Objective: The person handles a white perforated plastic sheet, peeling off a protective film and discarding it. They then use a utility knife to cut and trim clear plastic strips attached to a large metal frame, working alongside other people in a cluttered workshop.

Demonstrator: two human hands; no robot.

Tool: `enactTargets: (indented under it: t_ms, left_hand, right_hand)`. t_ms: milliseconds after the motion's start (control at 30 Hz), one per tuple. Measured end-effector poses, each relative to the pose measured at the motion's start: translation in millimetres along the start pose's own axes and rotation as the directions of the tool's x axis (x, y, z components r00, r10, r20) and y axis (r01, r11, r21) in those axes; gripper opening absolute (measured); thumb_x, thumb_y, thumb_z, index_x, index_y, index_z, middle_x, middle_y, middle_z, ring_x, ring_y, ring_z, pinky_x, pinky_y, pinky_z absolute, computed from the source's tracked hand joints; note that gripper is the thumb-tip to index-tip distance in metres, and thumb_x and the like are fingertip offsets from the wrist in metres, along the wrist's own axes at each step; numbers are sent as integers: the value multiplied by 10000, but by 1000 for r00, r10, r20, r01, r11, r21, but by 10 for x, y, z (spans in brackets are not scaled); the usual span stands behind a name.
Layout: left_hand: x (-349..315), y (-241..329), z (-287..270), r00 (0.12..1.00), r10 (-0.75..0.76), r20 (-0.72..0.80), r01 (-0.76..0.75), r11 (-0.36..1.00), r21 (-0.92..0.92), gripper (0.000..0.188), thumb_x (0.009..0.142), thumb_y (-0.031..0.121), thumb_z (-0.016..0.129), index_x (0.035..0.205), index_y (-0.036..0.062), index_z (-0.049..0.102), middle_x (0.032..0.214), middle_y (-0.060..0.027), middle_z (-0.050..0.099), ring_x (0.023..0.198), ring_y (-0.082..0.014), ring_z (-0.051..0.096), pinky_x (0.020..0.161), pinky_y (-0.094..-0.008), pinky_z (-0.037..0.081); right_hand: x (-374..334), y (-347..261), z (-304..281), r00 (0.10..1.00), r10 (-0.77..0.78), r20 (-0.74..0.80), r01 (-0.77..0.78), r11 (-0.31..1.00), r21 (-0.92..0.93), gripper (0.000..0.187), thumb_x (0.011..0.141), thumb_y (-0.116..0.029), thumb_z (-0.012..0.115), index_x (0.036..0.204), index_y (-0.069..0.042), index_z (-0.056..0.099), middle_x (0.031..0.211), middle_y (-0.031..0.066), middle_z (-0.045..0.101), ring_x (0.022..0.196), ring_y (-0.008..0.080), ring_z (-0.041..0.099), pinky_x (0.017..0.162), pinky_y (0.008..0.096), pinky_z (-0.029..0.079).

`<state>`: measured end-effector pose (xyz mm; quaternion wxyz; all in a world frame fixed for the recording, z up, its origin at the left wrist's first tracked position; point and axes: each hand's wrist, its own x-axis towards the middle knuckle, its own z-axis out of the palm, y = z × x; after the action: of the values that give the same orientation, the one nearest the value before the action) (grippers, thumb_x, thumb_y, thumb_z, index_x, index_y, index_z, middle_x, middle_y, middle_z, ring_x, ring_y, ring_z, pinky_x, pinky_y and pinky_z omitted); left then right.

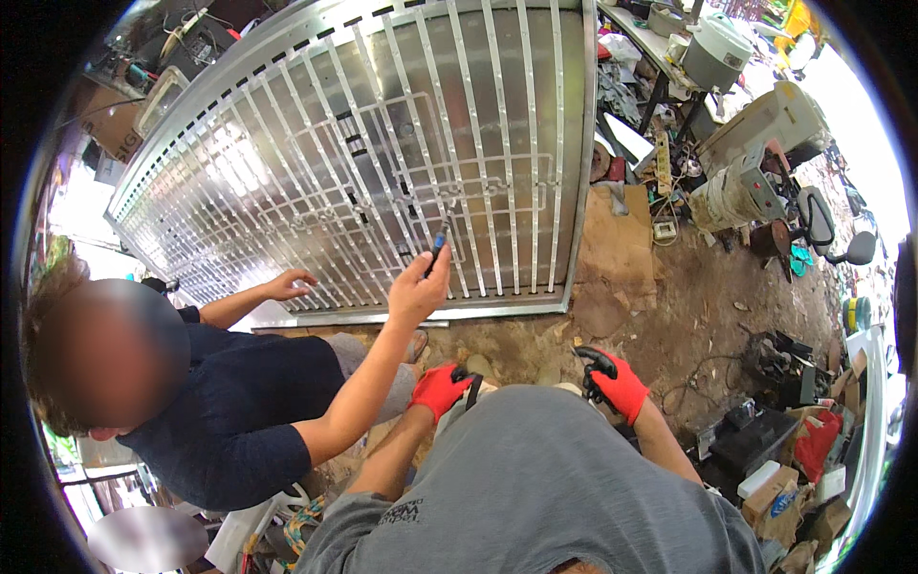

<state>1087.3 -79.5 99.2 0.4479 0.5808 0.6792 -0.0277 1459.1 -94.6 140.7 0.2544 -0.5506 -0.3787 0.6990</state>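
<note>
My left hand (440,391), in a red glove with black fingertips, is at my waist. Its fingers are curled beside a narrow dark strip (472,391); I cannot make out what this is. On the other side of my body, my right hand (617,385) wears the same kind of glove. Its fingers are apart and loosely bent, with no held thing visible. In front stands a large metal panel (492,239) crossed by pale slats and bent tubing. A person on my left holds a blue-and-black handled tool (440,239) against the slats; their other hand (290,284) hovers near the panel.
The person in a dark shirt (239,402) is close on my left. A cardboard sheet (612,244) lies on the dirt floor (708,316) right of the panel. Buckets (722,196), a power strip (663,163), a black case (751,435) and boxes (773,497) crowd the right side.
</note>
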Motion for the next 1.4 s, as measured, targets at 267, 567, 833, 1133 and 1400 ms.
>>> enactTargets:
  t_ms: [267,567,833,1133,1400]
  left_hand:
    - [-951,-1273,274,977,-208,48,209,978,-23,452,893,472,505,862,50,663,900,-197,683,852,-349,657,791,-458,487]
    - [-1474,-3054,1035,888,-403,221,455,841,-293,412,875,434,518,981,78,697,903,-115,709,788,-265,665,739,-393,506]
    - [-1574,-3566,430,941,-336,42,329,877,-350,484,879,521,520,861,80,719,786,-118,704,749,-273,667,725,-396,506]
    - [-2329,-5324,294,910,-397,-122,300,830,-470,359,837,332,506,1041,80,662,984,-174,703,933,-317,670,822,-429,505]
    - [-2342,-5501,-289,909,-399,-118,312,841,-442,367,887,381,493,1021,75,644,1021,-197,683,976,-365,642,835,-437,496]
  right_hand:
    - [299,234,82,962,120,244,-125,992,5,492,890,-60,497,1369,-169,531,807,33,620,625,125,577,551,278,489]
    - [590,978,589,924,174,340,70,799,-598,483,889,-179,566,1369,-133,529,1061,96,685,960,200,629,817,337,510]
    - [436,1181,1640,882,314,352,-34,786,-617,460,888,-211,635,1317,-61,558,1283,102,613,1170,216,563,1012,375,427]
    - [-45,1318,3066,945,242,221,-17,709,-705,465,880,-281,591,1310,-108,563,1239,149,634,1143,253,591,976,383,453]
    - [693,908,4081,943,118,310,132,725,-676,383,876,-185,583,1236,-55,596,1067,92,673,1000,188,605,903,345,473]
